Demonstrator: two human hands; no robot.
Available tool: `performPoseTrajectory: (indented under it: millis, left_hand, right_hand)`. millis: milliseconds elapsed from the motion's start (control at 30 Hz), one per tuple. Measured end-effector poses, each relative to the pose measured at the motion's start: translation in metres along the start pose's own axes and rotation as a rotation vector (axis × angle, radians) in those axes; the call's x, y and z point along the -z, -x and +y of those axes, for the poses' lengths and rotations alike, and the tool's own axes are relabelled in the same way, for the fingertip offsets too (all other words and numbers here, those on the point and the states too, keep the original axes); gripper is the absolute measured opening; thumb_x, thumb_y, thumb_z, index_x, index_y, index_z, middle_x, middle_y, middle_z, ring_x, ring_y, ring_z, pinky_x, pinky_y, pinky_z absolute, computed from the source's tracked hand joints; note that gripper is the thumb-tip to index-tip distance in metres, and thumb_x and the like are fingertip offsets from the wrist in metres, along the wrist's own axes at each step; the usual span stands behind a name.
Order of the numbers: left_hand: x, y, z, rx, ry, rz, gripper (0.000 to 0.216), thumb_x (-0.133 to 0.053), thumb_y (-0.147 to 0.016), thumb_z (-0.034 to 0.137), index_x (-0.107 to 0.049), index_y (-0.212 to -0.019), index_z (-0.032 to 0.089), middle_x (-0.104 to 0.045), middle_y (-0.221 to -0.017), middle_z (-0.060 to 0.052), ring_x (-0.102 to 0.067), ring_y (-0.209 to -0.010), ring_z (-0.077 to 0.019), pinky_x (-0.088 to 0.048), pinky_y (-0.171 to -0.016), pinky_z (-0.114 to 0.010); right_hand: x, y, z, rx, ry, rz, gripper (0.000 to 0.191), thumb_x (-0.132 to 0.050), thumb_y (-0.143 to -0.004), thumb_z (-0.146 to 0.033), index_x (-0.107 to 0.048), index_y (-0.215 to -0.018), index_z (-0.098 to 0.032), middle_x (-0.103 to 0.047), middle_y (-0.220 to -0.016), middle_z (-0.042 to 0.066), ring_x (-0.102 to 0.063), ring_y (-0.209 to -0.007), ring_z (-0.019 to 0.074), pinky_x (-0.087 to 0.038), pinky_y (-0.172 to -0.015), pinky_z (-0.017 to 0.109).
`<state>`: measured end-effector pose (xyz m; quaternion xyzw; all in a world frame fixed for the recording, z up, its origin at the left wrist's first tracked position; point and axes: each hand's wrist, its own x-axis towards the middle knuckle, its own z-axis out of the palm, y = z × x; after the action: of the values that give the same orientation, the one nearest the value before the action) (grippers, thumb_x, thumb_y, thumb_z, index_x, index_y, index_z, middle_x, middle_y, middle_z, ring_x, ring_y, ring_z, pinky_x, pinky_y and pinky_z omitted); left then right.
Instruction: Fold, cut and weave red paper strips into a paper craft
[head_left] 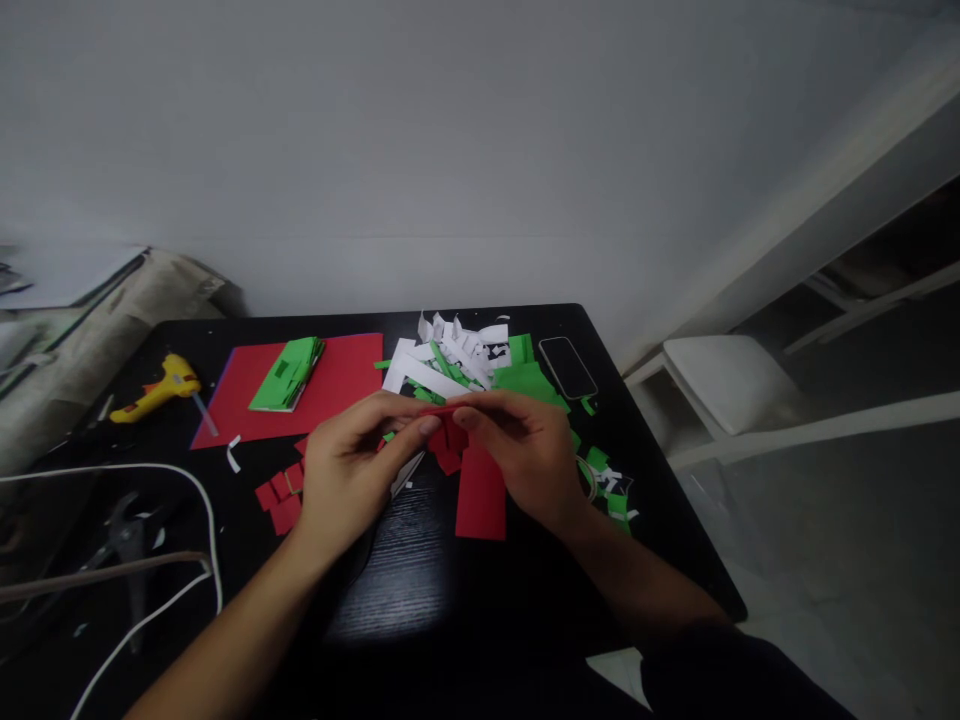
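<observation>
Step in hand, by judgement: folding or creasing 1 small red paper (444, 409), raised just beyond the red strip (481, 495) on the table (405, 560). Left hand (349, 455), left of the strip: thumb and fingers closed in a pinch on the paper. Right hand (531, 455), at the strip's far right: likewise pinching. Next move probably calls for even thumb pressure, 2 hands level; fold detail too small to tell

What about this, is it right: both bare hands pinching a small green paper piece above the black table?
Wrong colour: the head view shows the bare left hand and right hand pinching a small red paper piece above the black table.
</observation>
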<state>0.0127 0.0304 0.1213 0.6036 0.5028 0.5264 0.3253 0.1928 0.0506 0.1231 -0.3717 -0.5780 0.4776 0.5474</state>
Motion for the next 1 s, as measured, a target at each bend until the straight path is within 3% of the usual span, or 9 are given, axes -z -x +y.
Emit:
performPoseTrajectory:
  millis: [133, 300, 567, 767, 1000]
  left_hand:
    - [0.001, -0.001, 0.003, 0.055, 0.035, 0.016, 0.006, -0.080, -0.086, 0.030, -0.079, -0.088, 0.024, -0.076, -0.081, 0.000, -0.066, -0.070, -0.0129, -0.053, -0.065, -0.023]
    - [0.002, -0.004, 0.006, 0.144, 0.094, 0.019, 0.011, -0.083, -0.081, 0.032, -0.080, -0.082, 0.022, -0.068, -0.064, 0.001, -0.054, -0.054, -0.0103, -0.043, -0.049, -0.021]
    - [0.004, -0.006, 0.004, 0.157, 0.125, -0.032, 0.011, -0.084, -0.080, 0.033, -0.081, -0.081, 0.023, -0.067, -0.064, 0.000, -0.054, -0.054, -0.0102, -0.042, -0.049, -0.020]
    - [0.004, -0.005, 0.004, 0.144, 0.134, -0.048, 0.007, -0.084, -0.079, 0.031, -0.081, -0.081, 0.024, -0.068, -0.064, 0.001, -0.055, -0.054, -0.0097, -0.042, -0.048, -0.020]
    - [0.006, -0.005, 0.004, 0.111, 0.085, -0.053, 0.007, -0.082, -0.082, 0.030, -0.081, -0.084, 0.024, -0.068, -0.066, 0.001, -0.055, -0.055, -0.0096, -0.043, -0.049, -0.020]
  right_hand:
    - [0.002, 0.000, -0.001, -0.018, -0.012, -0.038, 0.009, -0.078, -0.089, -0.028, -0.084, -0.097, -0.028, -0.083, -0.089, 0.000, -0.078, -0.080, 0.0170, -0.066, -0.071, 0.028]
    - [0.007, -0.001, -0.004, 0.001, -0.065, -0.112, 0.020, -0.071, -0.092, -0.023, -0.081, -0.108, -0.028, -0.083, -0.100, 0.001, -0.079, -0.091, 0.0173, -0.066, -0.077, 0.029]
    - [0.012, -0.001, -0.007, -0.019, -0.036, -0.141, 0.016, -0.076, -0.088, -0.023, -0.082, -0.102, -0.027, -0.082, -0.092, 0.001, -0.078, -0.080, 0.0165, -0.065, -0.069, 0.028]
    - [0.015, -0.001, -0.008, 0.021, -0.010, -0.156, 0.017, -0.076, -0.087, -0.019, -0.082, -0.101, -0.027, -0.083, -0.093, 0.001, -0.078, -0.081, 0.0160, -0.066, -0.073, 0.029]
    - [0.013, 0.000, -0.006, 0.014, -0.011, -0.120, 0.016, -0.076, -0.088, -0.021, -0.083, -0.099, -0.030, -0.080, -0.080, -0.002, -0.073, -0.067, 0.0139, -0.059, -0.058, 0.026]
